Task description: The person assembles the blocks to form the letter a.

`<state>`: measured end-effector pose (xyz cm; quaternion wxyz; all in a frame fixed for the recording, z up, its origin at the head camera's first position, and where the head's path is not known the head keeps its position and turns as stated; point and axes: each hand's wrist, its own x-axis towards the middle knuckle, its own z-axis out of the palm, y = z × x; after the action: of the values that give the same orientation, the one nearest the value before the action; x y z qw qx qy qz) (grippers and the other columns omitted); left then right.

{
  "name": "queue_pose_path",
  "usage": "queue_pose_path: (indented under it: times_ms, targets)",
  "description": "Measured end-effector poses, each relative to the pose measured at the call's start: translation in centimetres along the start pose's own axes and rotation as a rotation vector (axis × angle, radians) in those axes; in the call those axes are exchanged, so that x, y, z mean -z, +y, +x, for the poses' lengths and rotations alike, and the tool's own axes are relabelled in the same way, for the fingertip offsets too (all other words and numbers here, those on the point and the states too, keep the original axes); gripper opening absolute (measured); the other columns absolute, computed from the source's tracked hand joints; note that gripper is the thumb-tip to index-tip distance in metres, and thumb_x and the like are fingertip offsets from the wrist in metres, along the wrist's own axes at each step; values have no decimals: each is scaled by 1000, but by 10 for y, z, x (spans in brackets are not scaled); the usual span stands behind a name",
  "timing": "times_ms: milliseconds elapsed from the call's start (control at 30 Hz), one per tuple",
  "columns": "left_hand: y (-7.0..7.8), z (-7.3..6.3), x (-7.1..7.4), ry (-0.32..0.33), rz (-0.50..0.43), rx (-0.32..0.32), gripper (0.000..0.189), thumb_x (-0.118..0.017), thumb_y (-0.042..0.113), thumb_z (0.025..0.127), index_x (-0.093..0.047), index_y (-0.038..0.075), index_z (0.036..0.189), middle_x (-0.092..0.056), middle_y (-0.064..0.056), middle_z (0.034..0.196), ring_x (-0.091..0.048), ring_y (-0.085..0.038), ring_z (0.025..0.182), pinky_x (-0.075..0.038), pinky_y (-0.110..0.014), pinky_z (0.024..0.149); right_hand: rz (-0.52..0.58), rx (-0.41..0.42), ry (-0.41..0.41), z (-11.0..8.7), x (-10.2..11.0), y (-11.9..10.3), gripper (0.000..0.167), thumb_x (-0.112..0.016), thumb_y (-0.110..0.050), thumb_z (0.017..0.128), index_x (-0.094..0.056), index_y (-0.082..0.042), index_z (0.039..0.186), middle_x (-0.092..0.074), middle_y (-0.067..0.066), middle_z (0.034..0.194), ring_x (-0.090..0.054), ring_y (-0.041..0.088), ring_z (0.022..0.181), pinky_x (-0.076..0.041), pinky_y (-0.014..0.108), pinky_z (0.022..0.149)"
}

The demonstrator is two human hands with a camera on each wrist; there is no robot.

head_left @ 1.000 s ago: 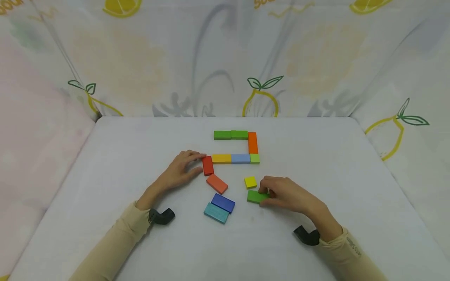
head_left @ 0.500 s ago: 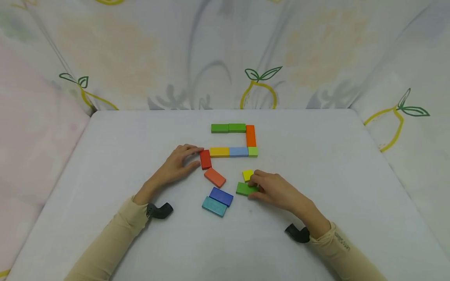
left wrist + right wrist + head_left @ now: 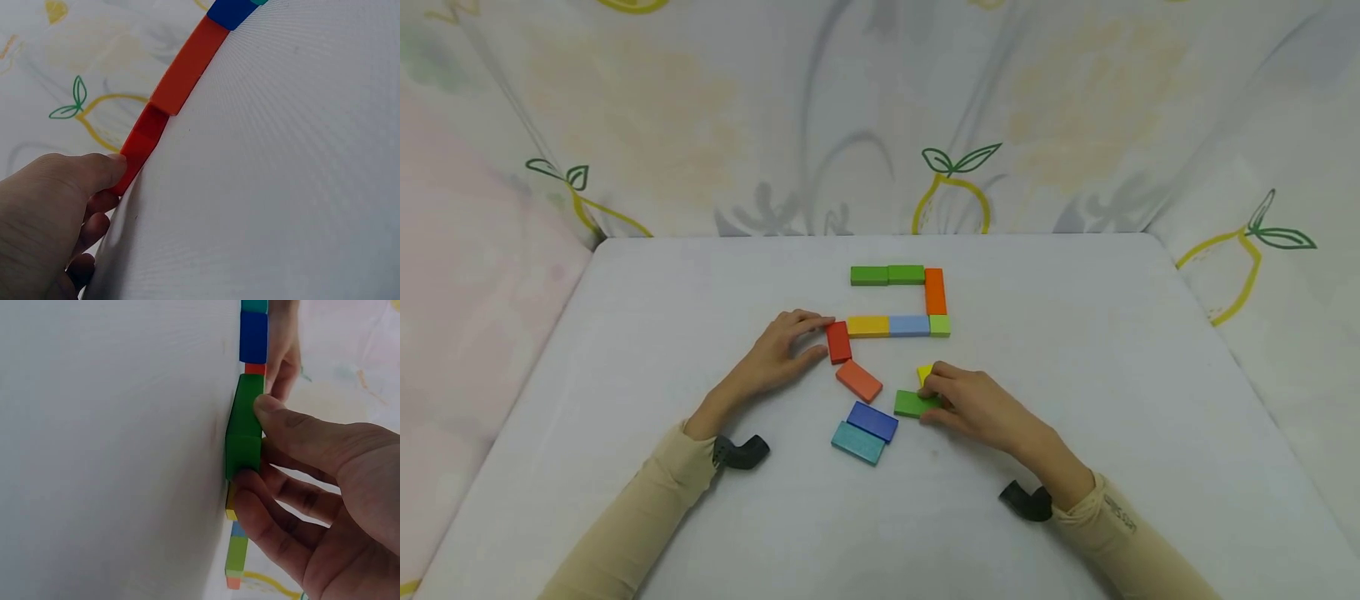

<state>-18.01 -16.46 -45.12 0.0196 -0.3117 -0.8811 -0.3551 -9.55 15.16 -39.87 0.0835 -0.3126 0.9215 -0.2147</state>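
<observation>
My left hand (image 3: 778, 352) holds a red block (image 3: 838, 342) by its upper left end, with the index fingertip at the far end and the thumb (image 3: 106, 170) against the side. An orange-red block (image 3: 859, 381) lies slanted below it, their corners meeting. To the right, my right hand (image 3: 981, 407) pinches a green block (image 3: 912, 404) lying close over the table, thumb on the near side and fingers on the far side. Just beyond the green block is a small yellow block (image 3: 924, 374), partly covered by the right hand's fingers. Blue (image 3: 872, 421) and teal (image 3: 858, 442) blocks lie side by side nearer the front.
Farther back, two green blocks (image 3: 887, 275), an upright orange block (image 3: 935, 292), a light green square block (image 3: 939, 326), a light blue block (image 3: 909, 326) and an amber block (image 3: 868, 327) form a bracket shape. White cloth covers the table (image 3: 1075, 333); patterned curtains hang behind.
My right hand has slid leftward with the green block, toward the blue one, and its fingers now cover part of the yellow block. The left hand stays at the red block. The head view has tilted down.
</observation>
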Motion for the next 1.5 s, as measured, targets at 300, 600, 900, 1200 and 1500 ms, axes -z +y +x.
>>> queue_pose_path:
  times_ms: [300,600,900,1200,1500]
  targets:
    - [-1,-1,1,-6,6,18,46,-66,19,88,-55,11,132,-58,-9,124,-48,-24,113,-41,-44,95,5,9,4,7,-5,-4,22,-72,-26,83,-67,-12,99,-57,-4,94,-55,6,75,-50,19,70]
    - [-2,0,0,-16,8,19,46,-66,20,88,-55,11,132,-58,-9,125,-48,-24,113,-40,-44,95,-2,11,-1,11,-5,-6,22,-71,-26,84,-67,-11,99,-58,-3,94,-54,5,73,-50,19,69]
    - [-1,-1,0,-5,9,4,45,-66,18,88,-56,10,131,-59,-10,123,-49,-25,112,-41,-44,94,-3,18,1,12,-5,-7,22,-70,-27,85,-66,-12,100,-57,-4,93,-55,5,74,-50,20,70]
    - [1,-1,-1,-8,5,5,46,-66,19,88,-55,11,132,-58,-9,124,-48,-25,115,-40,-46,96,-28,29,2,15,-6,-8,21,-71,-26,84,-66,-12,100,-58,-4,94,-58,7,77,-51,20,72]
    - [2,-3,1,-5,-3,5,45,-66,17,88,-55,10,132,-58,-11,123,-48,-27,115,-40,-47,96,-38,20,-1,16,-7,-9,23,-71,-28,85,-66,-12,101,-58,-4,94,-57,6,76,-50,21,71]
